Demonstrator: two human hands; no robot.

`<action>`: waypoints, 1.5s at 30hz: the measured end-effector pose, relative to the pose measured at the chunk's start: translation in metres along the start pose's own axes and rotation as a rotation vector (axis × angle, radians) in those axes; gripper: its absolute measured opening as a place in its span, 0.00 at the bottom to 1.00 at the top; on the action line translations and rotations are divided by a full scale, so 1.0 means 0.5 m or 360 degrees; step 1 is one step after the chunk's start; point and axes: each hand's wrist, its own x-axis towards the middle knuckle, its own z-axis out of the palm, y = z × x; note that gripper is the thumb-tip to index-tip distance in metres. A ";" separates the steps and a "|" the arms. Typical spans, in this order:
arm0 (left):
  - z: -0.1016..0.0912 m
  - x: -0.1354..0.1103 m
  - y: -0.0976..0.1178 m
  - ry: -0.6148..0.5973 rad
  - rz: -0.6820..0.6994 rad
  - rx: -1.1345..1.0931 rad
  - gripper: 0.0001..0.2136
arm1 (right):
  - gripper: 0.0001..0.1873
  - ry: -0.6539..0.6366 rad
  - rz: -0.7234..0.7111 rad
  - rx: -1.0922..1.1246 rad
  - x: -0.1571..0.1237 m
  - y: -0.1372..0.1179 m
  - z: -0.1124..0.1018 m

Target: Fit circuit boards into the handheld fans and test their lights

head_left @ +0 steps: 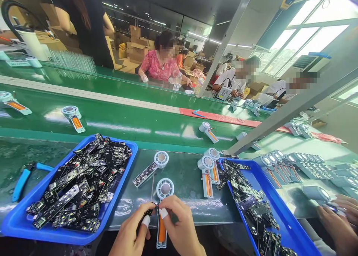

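Grip: left hand (130, 231) and right hand (181, 222) pinching a small dark part (153, 210).
Unit: fan housing (161, 230) at the near belt (181, 181) edge.
Unfitted: black circuit boards (78, 185) in blue tray (41, 235).

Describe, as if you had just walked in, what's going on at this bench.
The person's left hand and right hand, with taped fingers, pinch a small dark part at a white round-headed unit with an orange strip, lying on a green conveyor belt. Two blue trays of black circuit boards sit on either side. Similar units lie nearby, and another person's hands work at the right.
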 end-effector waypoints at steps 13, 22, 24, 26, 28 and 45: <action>-0.007 0.007 0.026 0.0042 0.0169 0.0000 0.10 | 0.13 -0.0069 -0.0134 -0.0300 -0.001 -0.006 0.013; -0.016 0.023 0.022 -0.0086 0.0245 0.0102 0.12 | 0.11 -0.0152 -0.0006 -0.0090 0.003 -0.011 0.004; -0.013 0.020 0.028 -0.0100 0.0161 0.0027 0.12 | 0.10 -0.0138 0.0087 0.0001 0.005 -0.017 0.003; -0.008 0.015 0.030 -0.0072 0.0046 -0.0063 0.11 | 0.09 -0.0105 0.0146 0.0017 0.005 -0.021 0.004; -0.001 0.011 0.028 -0.0013 -0.0069 -0.0166 0.10 | 0.09 -0.0034 0.0152 -0.0032 0.005 -0.021 0.005; 0.024 -0.003 0.031 0.0201 -0.0162 -0.0476 0.18 | 0.09 0.0163 -0.0167 -0.0697 -0.007 -0.015 0.034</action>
